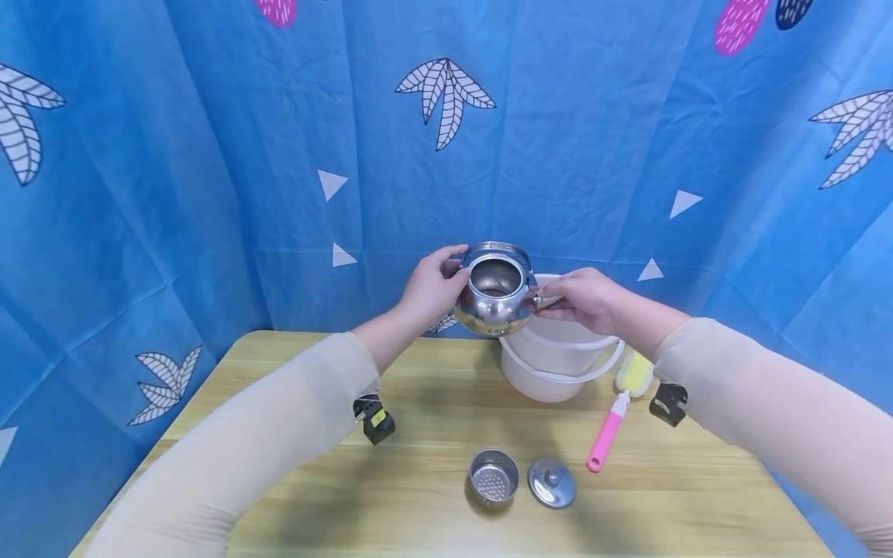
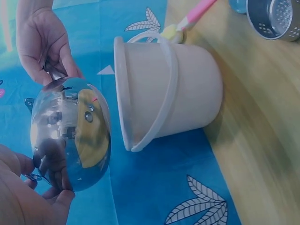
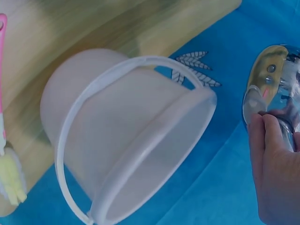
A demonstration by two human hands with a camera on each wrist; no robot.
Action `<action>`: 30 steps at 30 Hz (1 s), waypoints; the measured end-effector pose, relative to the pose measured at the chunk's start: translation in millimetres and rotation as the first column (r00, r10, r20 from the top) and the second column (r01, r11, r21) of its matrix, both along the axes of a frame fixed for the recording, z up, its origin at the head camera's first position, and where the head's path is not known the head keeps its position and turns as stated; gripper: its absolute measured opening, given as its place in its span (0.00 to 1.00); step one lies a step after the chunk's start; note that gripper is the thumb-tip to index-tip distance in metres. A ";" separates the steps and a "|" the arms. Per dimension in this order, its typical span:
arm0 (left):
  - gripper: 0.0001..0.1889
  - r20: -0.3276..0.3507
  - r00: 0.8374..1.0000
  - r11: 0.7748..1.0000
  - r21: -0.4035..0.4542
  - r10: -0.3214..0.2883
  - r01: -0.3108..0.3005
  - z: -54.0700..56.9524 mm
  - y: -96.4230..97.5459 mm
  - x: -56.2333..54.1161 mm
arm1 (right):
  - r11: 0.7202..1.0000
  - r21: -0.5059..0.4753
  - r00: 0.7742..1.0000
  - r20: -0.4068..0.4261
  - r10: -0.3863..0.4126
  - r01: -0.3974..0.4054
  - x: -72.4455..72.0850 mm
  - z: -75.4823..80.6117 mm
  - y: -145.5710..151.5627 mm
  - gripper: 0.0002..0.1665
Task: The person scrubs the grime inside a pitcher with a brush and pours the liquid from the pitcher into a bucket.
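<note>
A shiny steel teapot (image 1: 491, 314), its lid off and its round mouth facing me, is held up in the air above the table's far edge. My left hand (image 1: 436, 285) grips its left side, with the thumb near the rim. On the other side my right hand (image 1: 586, 298) holds the spout between thumb and fingers. In the left wrist view the teapot's polished body (image 2: 70, 136) hangs beside the bucket's mouth, apart from it. The white bucket (image 1: 547, 380) stands upright below and to the right, partly hidden by the right hand.
Nearer on the wooden table (image 1: 412, 465) sit a perforated steel strainer (image 1: 494, 479) and a round steel lid (image 1: 552, 484) with a knob. A pink-handled brush (image 1: 608, 435) with a yellow sponge head lies right of the bucket. Blue patterned curtain (image 1: 432, 194) surrounds the table's back and sides.
</note>
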State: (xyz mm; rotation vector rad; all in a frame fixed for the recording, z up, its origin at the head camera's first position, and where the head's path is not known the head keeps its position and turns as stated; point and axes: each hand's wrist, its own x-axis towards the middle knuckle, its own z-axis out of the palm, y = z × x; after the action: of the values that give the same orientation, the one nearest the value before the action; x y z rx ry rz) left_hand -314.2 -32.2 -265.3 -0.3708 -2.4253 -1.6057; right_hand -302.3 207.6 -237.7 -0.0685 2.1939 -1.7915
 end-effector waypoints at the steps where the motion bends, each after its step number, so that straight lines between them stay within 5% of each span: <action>1: 0.23 -0.004 1.000 1.000 -0.001 0.000 0.000 1.5 1.9 -1.0 | 1.000 0.006 1.000 -0.003 -0.005 0.005 -0.7 1.8 1.4 0.25; 13: 0.24 -0.034 0.999 0.998 0.060 0.001 0.001 7.9 28.7 -21.3 | 0.998 0.037 0.996 -0.068 -0.048 0.051 -13.4 19.1 20.9 0.26; 30: 0.24 -0.112 0.993 0.991 0.129 0.036 -0.022 -18.9 58.1 -44.6 | 0.986 0.132 0.988 -0.128 -0.089 0.106 -29.1 8.2 38.8 0.29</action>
State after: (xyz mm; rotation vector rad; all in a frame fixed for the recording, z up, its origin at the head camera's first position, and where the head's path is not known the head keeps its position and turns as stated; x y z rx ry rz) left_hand -358.8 25.9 -284.3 -0.3916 -2.2219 -1.6686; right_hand -331.4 246.4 -229.6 -0.0407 2.4415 -1.7206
